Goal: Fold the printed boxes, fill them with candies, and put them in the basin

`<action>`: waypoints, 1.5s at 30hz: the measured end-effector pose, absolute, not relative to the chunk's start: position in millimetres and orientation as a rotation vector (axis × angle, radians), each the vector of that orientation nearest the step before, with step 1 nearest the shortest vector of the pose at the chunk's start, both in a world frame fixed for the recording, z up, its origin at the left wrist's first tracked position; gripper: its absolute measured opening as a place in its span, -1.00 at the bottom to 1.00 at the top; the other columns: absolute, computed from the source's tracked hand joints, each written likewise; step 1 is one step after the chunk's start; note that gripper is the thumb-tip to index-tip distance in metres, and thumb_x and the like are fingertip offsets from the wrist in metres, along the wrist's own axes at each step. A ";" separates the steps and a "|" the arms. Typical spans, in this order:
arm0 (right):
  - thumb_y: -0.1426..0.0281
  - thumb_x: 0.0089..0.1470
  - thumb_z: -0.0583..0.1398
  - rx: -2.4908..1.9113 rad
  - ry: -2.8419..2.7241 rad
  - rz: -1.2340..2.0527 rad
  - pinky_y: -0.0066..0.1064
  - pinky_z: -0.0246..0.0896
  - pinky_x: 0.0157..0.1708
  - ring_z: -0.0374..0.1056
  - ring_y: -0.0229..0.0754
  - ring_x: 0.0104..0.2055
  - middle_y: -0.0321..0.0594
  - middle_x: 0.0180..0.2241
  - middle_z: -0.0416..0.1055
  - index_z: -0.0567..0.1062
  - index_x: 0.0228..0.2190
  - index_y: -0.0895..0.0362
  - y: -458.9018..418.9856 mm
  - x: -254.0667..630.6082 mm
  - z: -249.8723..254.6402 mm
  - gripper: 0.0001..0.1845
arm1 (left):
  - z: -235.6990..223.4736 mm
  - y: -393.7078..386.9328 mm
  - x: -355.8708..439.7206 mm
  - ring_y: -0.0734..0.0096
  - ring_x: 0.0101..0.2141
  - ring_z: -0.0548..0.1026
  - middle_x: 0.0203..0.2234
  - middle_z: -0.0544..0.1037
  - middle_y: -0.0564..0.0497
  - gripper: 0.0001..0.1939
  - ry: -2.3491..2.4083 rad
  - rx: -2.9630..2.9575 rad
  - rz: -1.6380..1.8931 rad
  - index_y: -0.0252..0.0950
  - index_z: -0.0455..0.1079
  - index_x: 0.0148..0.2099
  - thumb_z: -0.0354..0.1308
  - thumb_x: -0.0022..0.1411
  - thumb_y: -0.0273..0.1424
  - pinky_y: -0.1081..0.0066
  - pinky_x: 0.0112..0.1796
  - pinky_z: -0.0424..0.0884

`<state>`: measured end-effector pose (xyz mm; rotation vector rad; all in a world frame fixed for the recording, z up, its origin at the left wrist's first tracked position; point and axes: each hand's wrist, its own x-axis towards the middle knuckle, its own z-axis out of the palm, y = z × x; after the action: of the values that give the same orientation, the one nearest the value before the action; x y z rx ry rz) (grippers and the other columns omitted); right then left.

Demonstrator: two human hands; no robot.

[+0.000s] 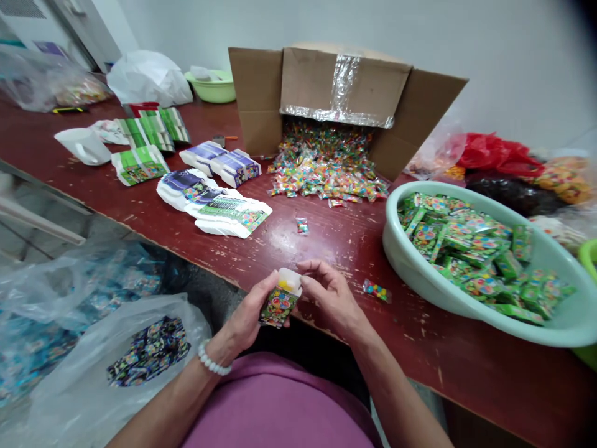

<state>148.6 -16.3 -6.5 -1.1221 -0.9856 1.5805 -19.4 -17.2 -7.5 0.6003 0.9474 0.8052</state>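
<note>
My left hand (254, 311) is wrapped around a small green printed candy box (280, 305), held tilted at the table's front edge. The box's top is open, its white inside shows, and something yellow lies within. At the right side of the opening, the thumb and curled fingers of my right hand (329, 295) are closed at the white flap. A single candy packet (302, 225) lies on the table beyond my hands, and another candy packet (377, 290) lies to the right of my right hand.
A cardboard box (345, 84) on its side spills wrapped candies (321, 168). Right stands a pale green basin (396, 249) of filled green boxes. Flat cartons (214, 202), purple bundles (221, 162) and a white mug (84, 146) lie left. Below, a plastic bag (186, 317) holds dark packets.
</note>
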 end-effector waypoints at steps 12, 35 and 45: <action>0.19 -0.02 0.41 -0.971 -0.832 1.751 -0.51 0.22 -0.49 0.31 -0.37 -0.51 -0.35 -0.45 0.44 0.52 -0.19 0.10 -16.6 152.4 -1.5 -0.60 | -4.3 -16.8 -13.2 0.33 -0.57 0.48 -0.53 0.59 -0.07 -0.52 0.981 0.590 0.850 -0.36 0.54 -0.25 0.27 0.10 0.01 0.39 -0.57 0.48; 0.25 0.10 0.32 -1.201 -1.398 1.167 -0.38 0.37 -0.41 0.44 -0.20 -0.41 -0.18 -0.32 0.56 0.61 -0.36 0.08 -16.0 147.6 -8.6 -0.84 | -1.8 -12.2 -6.0 0.39 -0.56 0.51 -0.50 0.57 0.04 -0.75 0.962 0.530 0.867 -0.30 0.52 -0.14 0.20 0.26 -0.23 0.48 -0.63 0.44; 0.24 0.16 0.29 -1.096 -1.349 1.384 -0.31 0.41 -0.32 0.49 -0.15 -0.33 -0.16 -0.30 0.59 0.62 -0.33 0.11 -10.0 149.0 -1.3 -0.81 | -2.2 -9.7 -9.0 0.37 -0.64 0.47 -0.57 0.58 -0.06 -0.47 0.952 0.512 0.795 -0.36 0.58 -0.16 0.10 0.28 0.03 0.45 -0.65 0.42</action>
<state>149.0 -10.0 -1.3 -1.0964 -1.3494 1.3845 -9.0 -9.7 -2.2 0.5121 0.9517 0.7947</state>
